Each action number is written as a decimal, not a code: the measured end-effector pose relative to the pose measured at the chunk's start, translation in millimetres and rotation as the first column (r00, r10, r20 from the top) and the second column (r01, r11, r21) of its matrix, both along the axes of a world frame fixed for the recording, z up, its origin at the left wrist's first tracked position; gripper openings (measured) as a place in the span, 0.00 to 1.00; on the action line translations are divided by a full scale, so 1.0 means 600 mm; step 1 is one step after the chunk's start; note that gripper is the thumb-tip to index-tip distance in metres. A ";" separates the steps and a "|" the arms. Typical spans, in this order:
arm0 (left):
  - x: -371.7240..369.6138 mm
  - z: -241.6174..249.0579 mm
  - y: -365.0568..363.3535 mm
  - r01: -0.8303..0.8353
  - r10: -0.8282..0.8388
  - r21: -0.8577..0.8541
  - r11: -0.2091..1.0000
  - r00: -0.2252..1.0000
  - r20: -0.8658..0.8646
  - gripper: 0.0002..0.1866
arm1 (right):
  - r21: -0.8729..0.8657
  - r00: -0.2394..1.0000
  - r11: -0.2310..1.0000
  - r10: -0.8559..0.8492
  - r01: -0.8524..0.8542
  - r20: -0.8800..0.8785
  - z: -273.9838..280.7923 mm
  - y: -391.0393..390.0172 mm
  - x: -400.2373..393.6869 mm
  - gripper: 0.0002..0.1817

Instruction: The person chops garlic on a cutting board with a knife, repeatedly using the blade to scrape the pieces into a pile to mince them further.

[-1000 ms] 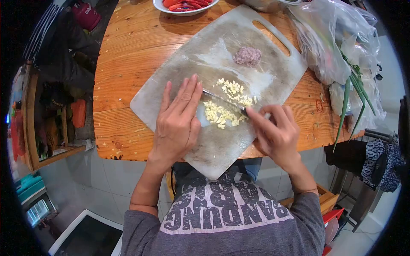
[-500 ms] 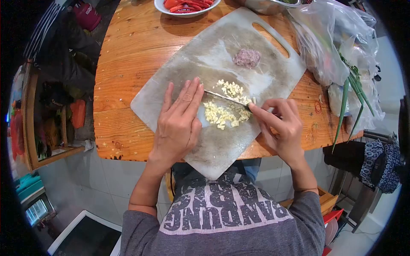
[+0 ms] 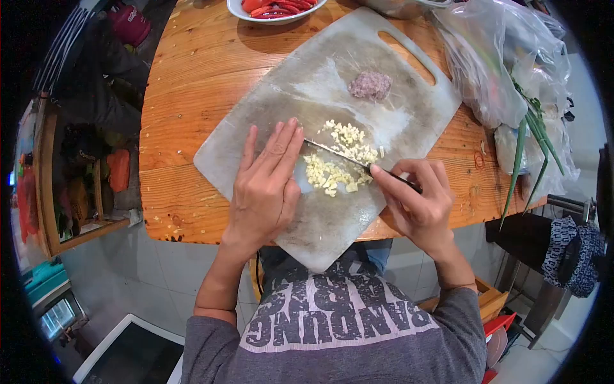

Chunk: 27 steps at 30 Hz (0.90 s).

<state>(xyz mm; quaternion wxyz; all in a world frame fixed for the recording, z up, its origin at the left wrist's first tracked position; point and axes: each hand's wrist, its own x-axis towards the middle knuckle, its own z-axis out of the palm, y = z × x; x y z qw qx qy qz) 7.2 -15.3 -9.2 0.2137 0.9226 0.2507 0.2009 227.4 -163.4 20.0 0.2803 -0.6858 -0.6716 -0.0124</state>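
A knife (image 3: 338, 153) lies across chopped pale yellow garlic (image 3: 327, 173) on a worn white cutting board (image 3: 268, 96). My right hand (image 3: 419, 201) is closed around its dark handle, at the right of the garlic. My left hand (image 3: 268, 182) is flat with fingers stretched out, its fingertips beside the knife's tip on the board. Garlic bits lie on both sides of the blade. Farther up the board sits a small mound of minced pinkish-purple food (image 3: 370, 86).
A white bowl of red chilies (image 3: 276, 16) stands at the wooden table's (image 3: 185, 115) far side, near a metal bowl (image 3: 400, 8). Clear plastic bags (image 3: 489, 70) and green onion leaves (image 3: 542, 137) lie at the right. A wooden-framed cabinet (image 3: 89, 235) is at the left.
The knife's handle end has shifted slightly down and left with my right hand, and more of the handle shows. My left hand has stayed nearly in place.
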 end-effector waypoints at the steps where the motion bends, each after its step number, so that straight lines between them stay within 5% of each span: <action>1: 0.000 0.001 0.001 0.003 -0.003 0.003 1.000 1.000 0.000 0.34 | -0.013 1.000 1.000 -0.006 0.006 -0.007 0.000 0.001 -0.001 0.23; 17: 0.022 0.021 0.028 0.038 -0.039 0.029 0.999 0.999 0.025 0.34 | 0.139 0.999 0.990 0.003 -0.010 0.051 0.001 0.053 0.071 0.21; 27: 0.034 0.019 0.023 0.062 -0.061 0.033 0.998 0.997 -0.044 0.33 | 0.050 0.999 0.998 -0.026 0.027 -0.037 -0.013 0.042 0.071 0.19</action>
